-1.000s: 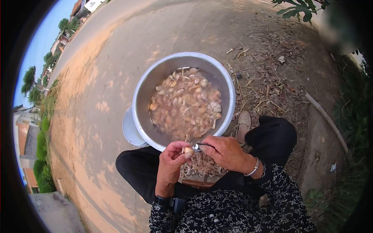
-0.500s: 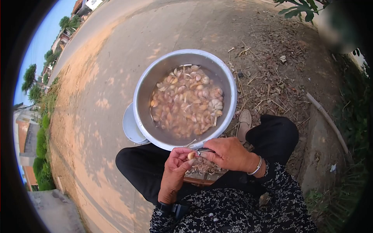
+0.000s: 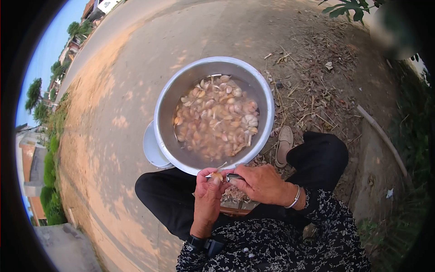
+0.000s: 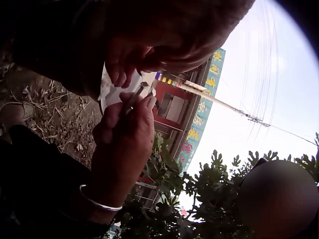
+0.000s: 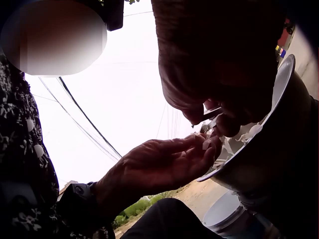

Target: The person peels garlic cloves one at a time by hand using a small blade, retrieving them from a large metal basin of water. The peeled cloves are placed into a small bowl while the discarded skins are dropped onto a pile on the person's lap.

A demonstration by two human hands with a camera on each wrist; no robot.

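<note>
Just below the near rim of a large metal basin (image 3: pixel 164 136), the left hand (image 3: pixel 207 199) pinches a garlic clove (image 3: pixel 217 176) between thumb and fingers. The right hand (image 3: pixel 267 185) grips a small knife (image 3: pixel 234 177) by its dark handle, its metal end close beside the clove. Many garlic cloves (image 3: pixel 217 118) lie in cloudy water in the basin. In the right wrist view the left hand (image 5: pixel 159 162) is palm up under the right hand (image 5: pixel 214 64), and the contact between blade and clove is partly hidden.
A pale bucket (image 3: pixel 153 147) stands behind the basin's left side. Peelings (image 3: pixel 234 194) lie below the hands between the person's dark-trousered knees. Dry leaves and straw (image 3: pixel 312 86) cover the ground at right, with a long stick (image 3: pixel 383 140) beyond. A shoe (image 3: pixel 284 146) is right of the basin.
The left hand has shifted slightly right and turned more upright with the clove. The right hand and knife have moved a little, staying beside it. The basin appears slightly higher in view than at first.
</note>
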